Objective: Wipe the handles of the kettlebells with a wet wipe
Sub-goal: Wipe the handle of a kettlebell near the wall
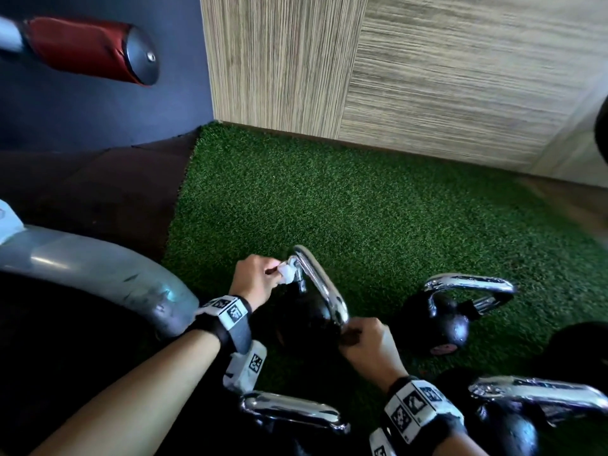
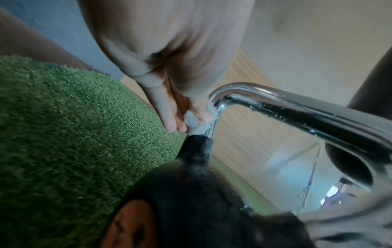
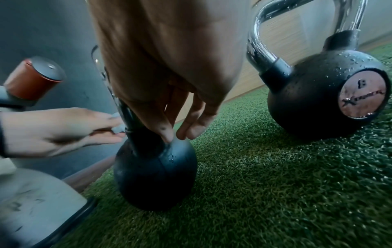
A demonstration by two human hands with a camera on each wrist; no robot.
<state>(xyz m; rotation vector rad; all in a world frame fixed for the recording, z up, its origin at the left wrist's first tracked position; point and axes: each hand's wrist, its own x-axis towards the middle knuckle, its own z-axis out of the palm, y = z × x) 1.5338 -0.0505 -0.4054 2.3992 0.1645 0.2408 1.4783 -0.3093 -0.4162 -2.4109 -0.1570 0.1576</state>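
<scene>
A black kettlebell point(image 1: 306, 319) stands on the green turf with its chrome handle point(image 1: 324, 284) up. My left hand point(image 1: 271, 274) pinches a small white wet wipe point(image 1: 287, 274) against the far leg of that handle, just above the black neck. In the left wrist view, the wipe point(image 2: 196, 125) is bunched between my fingertips and the chrome handle point(image 2: 275, 104). My right hand point(image 1: 353, 335) grips the near end of the same handle. The right wrist view has its fingertips point(image 3: 167, 134) down at the ball point(image 3: 155, 174).
A second kettlebell point(image 1: 444, 320) lies tilted on the turf point(image 1: 362, 209) to the right, wet with droplets point(image 3: 318, 94). Two more chrome handles point(image 1: 289, 411) point(image 1: 539, 394) are near my wrists. A grey machine base point(image 1: 98, 271) sits on the left, with a red padded roller point(image 1: 82, 47) above and wood panels behind.
</scene>
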